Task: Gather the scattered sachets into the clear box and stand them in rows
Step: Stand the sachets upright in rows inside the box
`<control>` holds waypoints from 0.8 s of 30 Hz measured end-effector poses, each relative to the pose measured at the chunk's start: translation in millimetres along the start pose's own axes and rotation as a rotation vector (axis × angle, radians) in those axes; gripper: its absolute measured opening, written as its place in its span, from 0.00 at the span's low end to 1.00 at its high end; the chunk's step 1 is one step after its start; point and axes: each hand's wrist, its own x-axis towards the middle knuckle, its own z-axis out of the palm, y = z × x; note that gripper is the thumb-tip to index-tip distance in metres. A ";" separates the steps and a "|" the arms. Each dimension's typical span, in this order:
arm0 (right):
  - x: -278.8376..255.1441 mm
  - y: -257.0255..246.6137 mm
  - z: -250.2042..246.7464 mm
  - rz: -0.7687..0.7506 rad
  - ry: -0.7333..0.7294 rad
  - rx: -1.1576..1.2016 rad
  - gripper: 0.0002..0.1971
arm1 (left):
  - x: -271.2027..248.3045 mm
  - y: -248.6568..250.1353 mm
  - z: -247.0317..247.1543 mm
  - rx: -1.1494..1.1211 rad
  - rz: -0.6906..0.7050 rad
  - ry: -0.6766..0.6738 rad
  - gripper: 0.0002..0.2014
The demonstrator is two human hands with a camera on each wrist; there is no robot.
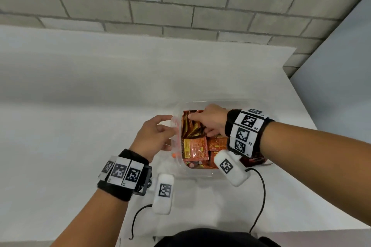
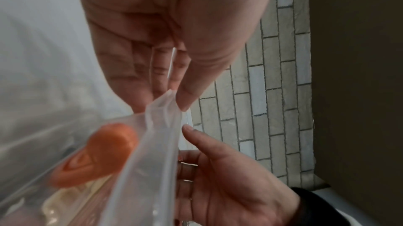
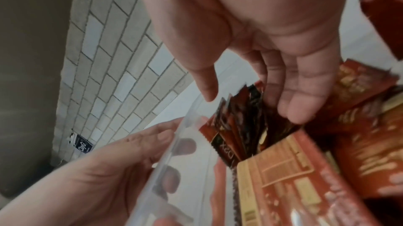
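Observation:
The clear box (image 1: 200,173) stands on the white table, full of red and orange sachets. My left hand (image 1: 170,126) grips its left wall, thumb inside and fingers outside; the rim (image 2: 161,112) shows between them. My right hand (image 1: 200,124) is inside the box, straight fingers resting on a row of upright sachets (image 1: 192,128) against the left wall. In the right wrist view the fingertips (image 3: 292,109) touch these sachets (image 3: 240,126). Flat sachets (image 1: 195,148) fill the near half. One dark red sachet (image 1: 255,160) lies outside, under my right wrist.
An orange knob (image 1: 175,154) sits on the box's left side. Black cables (image 1: 261,196) trail from my wrists across the near table. The table's right edge (image 1: 313,122) is close to the box. A brick wall (image 1: 180,6) stands behind.

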 end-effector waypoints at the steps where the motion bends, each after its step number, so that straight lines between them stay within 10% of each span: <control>1: 0.7 -2.3 4.5 0.006 -0.013 0.013 0.26 | 0.8 -0.7 -0.3 -0.001 0.003 -0.001 0.16; 24: -2.3 -12.1 18.0 0.033 -0.126 -0.009 0.19 | 5.0 -9.1 0.0 -0.058 0.037 -0.010 0.16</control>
